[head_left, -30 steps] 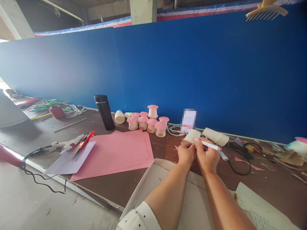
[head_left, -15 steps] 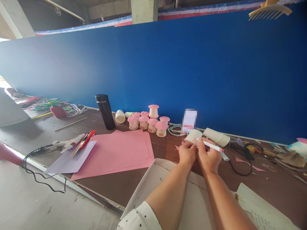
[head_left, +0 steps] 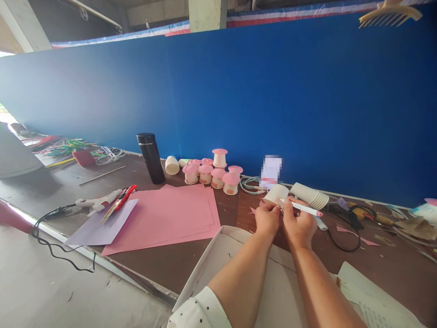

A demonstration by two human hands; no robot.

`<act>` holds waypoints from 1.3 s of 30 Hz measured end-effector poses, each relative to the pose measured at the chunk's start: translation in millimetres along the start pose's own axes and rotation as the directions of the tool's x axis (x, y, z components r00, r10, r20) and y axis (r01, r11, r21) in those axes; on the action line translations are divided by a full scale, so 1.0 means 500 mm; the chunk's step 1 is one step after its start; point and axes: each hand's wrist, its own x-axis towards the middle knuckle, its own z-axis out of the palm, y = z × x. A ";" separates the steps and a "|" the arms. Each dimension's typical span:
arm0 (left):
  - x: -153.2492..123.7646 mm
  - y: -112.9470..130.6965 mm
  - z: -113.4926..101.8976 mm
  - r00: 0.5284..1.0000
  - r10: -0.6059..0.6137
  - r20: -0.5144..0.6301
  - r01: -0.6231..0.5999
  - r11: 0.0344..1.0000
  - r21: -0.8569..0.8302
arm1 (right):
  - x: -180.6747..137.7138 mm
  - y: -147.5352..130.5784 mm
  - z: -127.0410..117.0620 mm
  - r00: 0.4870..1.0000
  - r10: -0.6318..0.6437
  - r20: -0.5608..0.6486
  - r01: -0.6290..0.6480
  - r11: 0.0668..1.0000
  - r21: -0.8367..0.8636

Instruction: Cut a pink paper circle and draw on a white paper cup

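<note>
My left hand (head_left: pixel 268 218) is closed on a white paper cup (head_left: pixel 276 193), which lies tilted on its side between my hands. A white marker with a pink end (head_left: pixel 305 208) is gripped in my right hand (head_left: pixel 300 225), its writing tip against or close to the cup's near edge. My fingers hide that edge, so any mark there cannot be made out. Just beyond my right hand lies a stack of nested paper cups (head_left: pixel 310 196). Several small cups with pink paper discs on top (head_left: pixel 231 183) stand to the left, one raised on the others.
Pink paper sheets (head_left: pixel 177 212) cover the table's middle, with a lilac sheet (head_left: pixel 118 228), a red cutter (head_left: pixel 124 197) and a glue gun (head_left: pixel 99 201) at their left. A black bottle (head_left: pixel 150 158) stands behind. Under my forearms is a white box lid (head_left: pixel 225 255). Cables and scraps lie right.
The view has shifted very slightly. The marker in my right hand has tilted a little, while both hands stay at the cup.
</note>
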 end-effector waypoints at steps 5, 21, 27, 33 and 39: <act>0.000 0.001 0.000 1.000 -0.011 0.002 0.011 1.000 0.021 | -0.001 0.002 0.000 1.000 0.001 0.019 -0.001 1.000 -0.012; 0.004 -0.008 0.001 1.000 -0.007 0.010 0.007 1.000 0.017 | 0.001 0.007 0.000 1.000 0.004 0.018 -0.004 1.000 -0.006; 0.003 -0.008 0.000 1.000 -0.004 0.014 0.004 1.000 0.018 | 0.001 0.011 0.003 1.000 0.011 0.015 -0.011 1.000 -0.006; 0.002 -0.005 -0.001 1.000 -0.004 0.023 0.002 0.999 0.050 | 0.001 0.008 0.002 1.000 0.027 0.014 -0.026 1.000 -0.009; -0.002 0.000 -0.001 1.000 -0.016 0.009 0.015 0.998 0.060 | 0.000 0.004 0.000 0.998 0.056 0.020 -0.056 0.998 0.018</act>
